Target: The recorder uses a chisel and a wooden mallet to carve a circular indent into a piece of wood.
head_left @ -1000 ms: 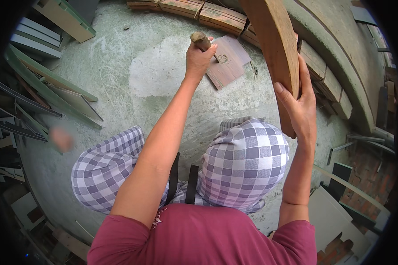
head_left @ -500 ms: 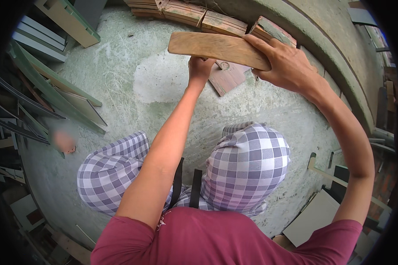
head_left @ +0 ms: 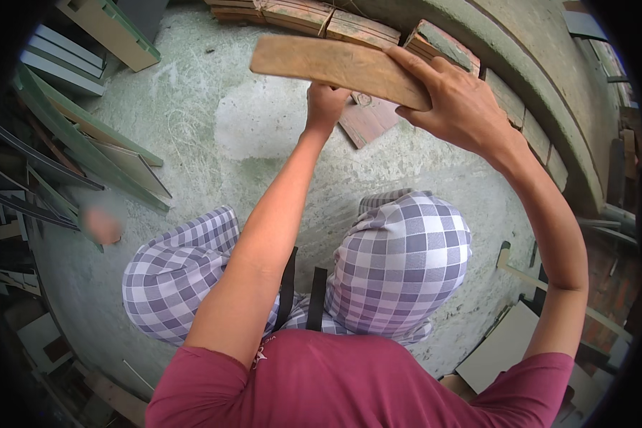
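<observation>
My right hand [head_left: 464,103] grips the right end of a flat brown wooden board [head_left: 335,68], thumb on the near edge and fingers over the far one. The board is raised in front of me and slants, its left end farther away. My left hand [head_left: 326,108] is closed just below the board's near edge, its fingertips hidden behind the board. Whatever it holds cannot be made out. Beyond it, a reddish slab [head_left: 369,123] with a ring-shaped mark lies partly covered by the board.
Terracotta bricks [head_left: 364,32] line the foot of a concrete ledge [head_left: 549,93] at the far side and right. Green-edged panels [head_left: 100,143] stack at the left. A pale panel [head_left: 498,349] lies at the lower right. Grey concrete floor [head_left: 185,135] spreads around my knees.
The wooden board has moved slightly farther away and left with my right hand on it. My left hand has shifted slightly away from me, staying closed.
</observation>
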### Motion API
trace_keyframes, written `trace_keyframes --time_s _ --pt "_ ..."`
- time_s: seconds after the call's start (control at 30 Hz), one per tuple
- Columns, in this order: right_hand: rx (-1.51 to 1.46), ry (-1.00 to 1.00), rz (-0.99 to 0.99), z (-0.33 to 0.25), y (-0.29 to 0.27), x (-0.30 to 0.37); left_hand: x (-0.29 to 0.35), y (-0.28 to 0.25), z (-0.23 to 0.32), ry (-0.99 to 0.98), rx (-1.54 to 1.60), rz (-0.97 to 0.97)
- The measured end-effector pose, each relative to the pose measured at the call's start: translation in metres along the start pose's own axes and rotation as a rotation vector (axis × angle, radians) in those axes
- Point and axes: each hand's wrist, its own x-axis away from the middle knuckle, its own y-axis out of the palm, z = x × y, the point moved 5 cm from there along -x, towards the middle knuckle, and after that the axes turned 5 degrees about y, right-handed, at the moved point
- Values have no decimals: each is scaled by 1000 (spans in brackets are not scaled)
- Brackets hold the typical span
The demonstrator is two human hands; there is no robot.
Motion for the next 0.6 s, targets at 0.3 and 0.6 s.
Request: trace_keyframes --time_s 0.3,0.6 --pt "-765 347 234 4 -14 47 7 -28 -13 -233 186 80" --pt "-1020 636 563 10 11 90 2 -9 -5 -180 223 -53"
